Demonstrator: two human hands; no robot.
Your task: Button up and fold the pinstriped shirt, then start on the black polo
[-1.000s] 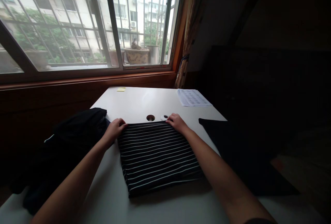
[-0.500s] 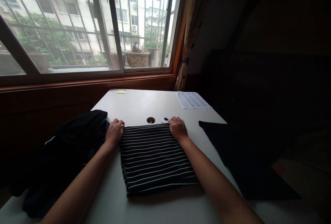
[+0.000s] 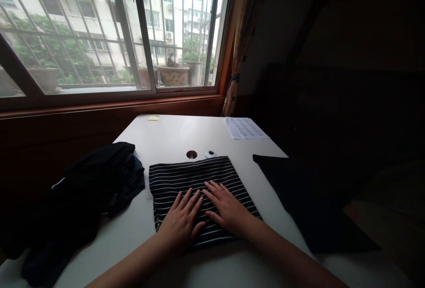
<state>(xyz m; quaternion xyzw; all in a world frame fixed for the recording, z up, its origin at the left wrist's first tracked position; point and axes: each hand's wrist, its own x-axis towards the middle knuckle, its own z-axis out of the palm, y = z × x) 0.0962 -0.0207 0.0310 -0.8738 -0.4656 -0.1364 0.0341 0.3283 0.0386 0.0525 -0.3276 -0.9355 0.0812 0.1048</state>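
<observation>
A black cloth garment with thin white stripes (image 3: pixel 199 170), folded into a rough rectangle, lies flat on the white table (image 3: pixel 179 137). My left hand (image 3: pixel 182 217) rests palm down on its lower middle, fingers spread. Beside it, my right hand (image 3: pixel 226 208) also lies flat on the stripes with its fingers stretched out. The fingertips of the two hands are close together. Neither hand grips the fabric. What kind of garment it is, I cannot tell from the folded shape.
A heap of dark clothes (image 3: pixel 102 177) lies at the left. On the right, a dark flat cloth (image 3: pixel 308 204) spreads over the table edge. Printed papers (image 3: pixel 247 128), a yellow sticky note (image 3: pixel 153 118), a cable hole (image 3: pixel 191 154) and a white round cover (image 3: pixel 210 154) are farther back.
Both hands have let go of the striped garment's far corners. They have moved back towards me and inward, and now lie flat on its middle.
</observation>
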